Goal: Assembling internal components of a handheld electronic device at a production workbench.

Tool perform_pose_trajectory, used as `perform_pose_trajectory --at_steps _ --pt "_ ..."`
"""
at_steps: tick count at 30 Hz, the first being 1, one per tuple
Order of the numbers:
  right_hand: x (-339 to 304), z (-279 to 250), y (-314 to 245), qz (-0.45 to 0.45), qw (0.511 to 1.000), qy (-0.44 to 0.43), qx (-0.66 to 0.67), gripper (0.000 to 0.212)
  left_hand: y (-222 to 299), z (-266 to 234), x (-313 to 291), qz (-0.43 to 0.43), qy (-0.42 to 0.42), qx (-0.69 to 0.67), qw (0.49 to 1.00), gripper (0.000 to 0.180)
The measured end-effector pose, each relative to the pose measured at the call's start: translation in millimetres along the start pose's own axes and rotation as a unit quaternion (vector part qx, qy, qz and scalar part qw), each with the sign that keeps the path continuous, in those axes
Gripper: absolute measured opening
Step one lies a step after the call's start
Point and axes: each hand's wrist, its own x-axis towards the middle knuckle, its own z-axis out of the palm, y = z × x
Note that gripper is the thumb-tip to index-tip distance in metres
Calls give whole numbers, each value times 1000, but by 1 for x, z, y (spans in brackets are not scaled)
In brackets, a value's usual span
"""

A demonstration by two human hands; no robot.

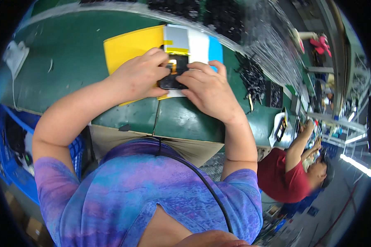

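A flat black electronic device (172,82) lies between my hands. A gold-coloured flex cable (173,67) shows at its middle, and a grey panel (176,37) with yellow tape forms its far end. My left hand (142,74) is closed at the device's left edge, fingertips bent in beside the flex cable; whether they pinch the cable itself is hidden. From the other side my right hand (206,84) grips the right edge, with its fingers curled over the black surface. Beneath the device lie a yellow sheet (127,45), a white sheet (198,43) and a blue strip (215,49).
The green table (70,53) carries a pile of black strips (251,76) on the right, near clear plastic film (272,45). A white cloth-like item (15,57) lies far left. A blue crate (16,152) stands below. At right, a person in a red shirt (282,177) works.
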Motion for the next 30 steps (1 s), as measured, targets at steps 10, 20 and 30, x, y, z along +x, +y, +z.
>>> perform_pose_trajectory --at_steps 10,20,30 --pt "-13 -4 0 25 998 37 48 34 10 -7 9 -13 -20 -14 1000 39" --pt "-57 -132 227 323 799 497 104 24 7 -12 8 13 -9 55 998 54" --pt "-12 -138 410 527 827 163 -106 31 4 -14 5 24 -8 75 997 61"
